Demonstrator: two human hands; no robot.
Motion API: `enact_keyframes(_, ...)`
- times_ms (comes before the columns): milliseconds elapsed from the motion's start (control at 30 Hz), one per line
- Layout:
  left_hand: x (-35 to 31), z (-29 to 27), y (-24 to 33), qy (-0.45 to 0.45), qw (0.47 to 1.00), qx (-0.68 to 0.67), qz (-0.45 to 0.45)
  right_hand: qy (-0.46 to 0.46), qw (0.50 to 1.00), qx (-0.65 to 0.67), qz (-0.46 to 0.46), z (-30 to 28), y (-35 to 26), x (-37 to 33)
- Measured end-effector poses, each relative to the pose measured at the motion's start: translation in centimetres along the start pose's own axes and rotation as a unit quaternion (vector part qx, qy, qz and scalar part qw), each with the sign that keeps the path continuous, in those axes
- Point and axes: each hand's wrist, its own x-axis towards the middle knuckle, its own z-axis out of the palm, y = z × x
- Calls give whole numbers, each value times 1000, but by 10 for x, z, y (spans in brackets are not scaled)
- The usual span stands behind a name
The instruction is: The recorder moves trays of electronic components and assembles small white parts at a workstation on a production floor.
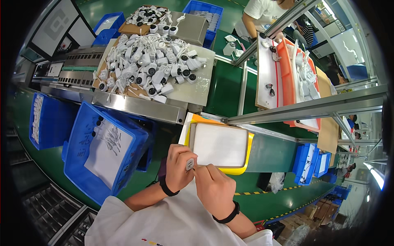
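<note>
Both hands meet just below the tray (248,152): left hand (179,166) curled, pinching a small grey part (190,164); right hand (214,189) fisted, fingertips touching it.

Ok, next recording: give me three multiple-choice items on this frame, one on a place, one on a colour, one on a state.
1. Where is the pile of white devices?
A. on the grey table beyond the blue bin
B. inside the yellow tray
C. on the floor

2. What colour is the rim of the tray before the hands?
A. red
B. yellow
C. black

3. What is the left hand doing?
A. resting open
B. reaching into a bin
C. gripping a small grey part

Answers: 1 A, the heap covers the tabletop; 2 B, a yellow edge frames the white sheet; 3 C, fingers close on the part, right hand touching.
</note>
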Motion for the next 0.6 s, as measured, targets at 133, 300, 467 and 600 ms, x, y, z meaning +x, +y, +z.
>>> enact_keyframes(133,-1,0,0,11,1000,20,-2,-9,1000,2,-3,4,1,1)
enact_keyframes(300,1,2,1,33,999,36,-2,-4,1000,5,6,4,-1,6)
enact_keyframes(467,4,-2,3,20,996,-57,-63,-7,999,51,20,0,4,5)
enact_keyframes(600,5,-4,1,-42,953,-240,-183,-9,995,93,38,-8,12,1)
